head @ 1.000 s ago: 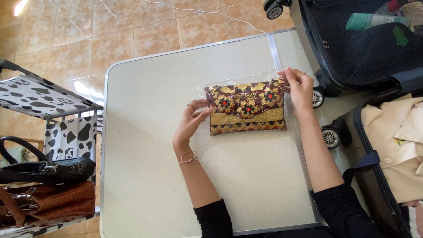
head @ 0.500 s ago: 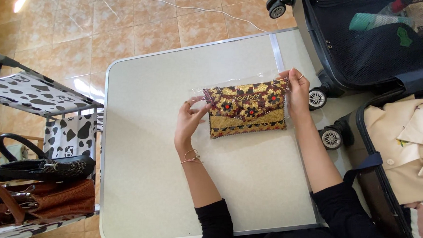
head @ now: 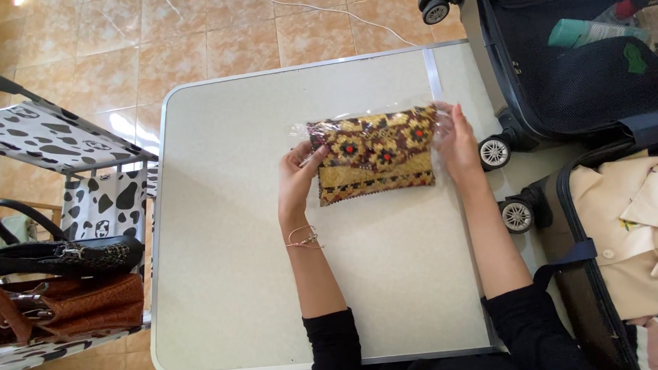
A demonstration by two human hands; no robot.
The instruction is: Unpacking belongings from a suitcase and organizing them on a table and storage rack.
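Woven clutch, patterned in maroon, gold and red, lies between the two hands on the table, its flap side up and the whole thing inside a clear plastic sleeve whose spare film sticks out past the clutch on the far and left edges. Left hand pinches the near-left edge of clutch and sleeve together, thumb on top. Right hand grasps the opposite short end, fingers curled over the film there.

As a judgement: the clutch looks fully seated in its sleeve, so the wrapping is as good as done; what is left appears to be handling the package itself (its open film is neither folded nor sealed, as far as can be seen).

Against the frame half a second earlier, the clutch has tilted a little, its left end now nearer the person and its right end lifted away, and the package has slid slightly to the left. Both hands keep their grip on the same ends, the right one having turned so more of its back shows.

Beyond the right hand stands an open black suitcase; well off past the left hand a spotted rack carries a black handbag and a brown handbag.
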